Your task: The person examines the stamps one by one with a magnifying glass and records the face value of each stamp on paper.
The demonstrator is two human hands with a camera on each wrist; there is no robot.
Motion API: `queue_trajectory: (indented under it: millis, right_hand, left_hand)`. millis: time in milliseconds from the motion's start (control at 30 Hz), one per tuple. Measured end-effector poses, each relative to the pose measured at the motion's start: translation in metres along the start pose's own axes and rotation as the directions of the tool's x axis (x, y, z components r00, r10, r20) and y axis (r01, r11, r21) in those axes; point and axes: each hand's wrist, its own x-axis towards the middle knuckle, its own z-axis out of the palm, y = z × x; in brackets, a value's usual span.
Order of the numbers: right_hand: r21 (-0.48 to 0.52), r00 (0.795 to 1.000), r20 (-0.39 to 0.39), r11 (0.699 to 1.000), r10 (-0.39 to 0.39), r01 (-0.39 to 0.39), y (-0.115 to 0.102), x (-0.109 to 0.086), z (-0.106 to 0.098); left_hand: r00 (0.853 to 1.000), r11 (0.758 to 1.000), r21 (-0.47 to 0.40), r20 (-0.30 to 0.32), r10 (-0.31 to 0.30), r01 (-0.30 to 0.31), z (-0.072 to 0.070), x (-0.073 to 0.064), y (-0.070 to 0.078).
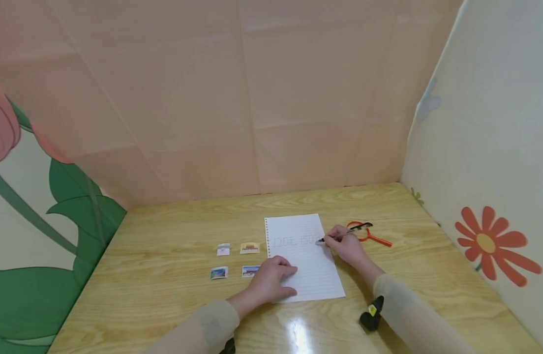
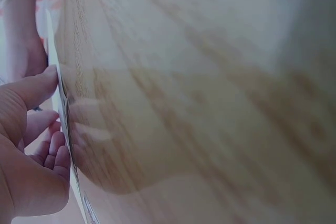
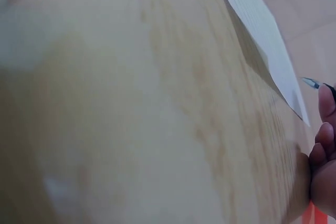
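A lined sheet of paper (image 1: 309, 280) with punched holes down its left edge lies on the table. Faint handwriting, seemingly "120" and "150" with a character after each, runs across its upper part. My right hand (image 1: 347, 247) pinches a pen (image 1: 360, 226), its tip at the end of that line. In the right wrist view the pen tip (image 3: 311, 83) pokes out past the fingers. My left hand (image 1: 272, 280) rests on the sheet's lower left with fingers extended. It partly covers a small stamp-like picture (image 1: 250, 271).
Left of the paper lie other stamp-like pictures: a yellowish one (image 1: 250, 248), a pale one (image 1: 224, 249) and a blue-green one (image 1: 219, 273). A red-orange magnifying glass (image 1: 380, 241) lies beyond my right hand. Wall coverings border the wooden table (image 1: 165, 275) at the back and sides.
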Motion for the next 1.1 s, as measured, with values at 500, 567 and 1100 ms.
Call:
queue_trajectory:
  millis: [500,567,1100]
  right_hand:
    - [0.074,1.000,-0.014,0.997,0.011,-0.010,0.000,-0.004,-0.008]
    - [0.086,1.000,-0.011,0.996,0.006,-0.005,0.000,-0.005,-0.009]
    - [0.128,0.978,0.038,0.972,-0.204,0.198,0.010,-0.011,-0.025]
  left_hand:
    - [1.000,1.000,0.000,0.007,-0.005,0.005,0.001,0.000,0.001]
    - [1.000,1.000,-0.002,0.012,-0.011,0.011,0.001,0.000,0.001]
    - [1.000,1.000,0.004,0.005,-0.015,0.015,0.000,-0.001,0.003]
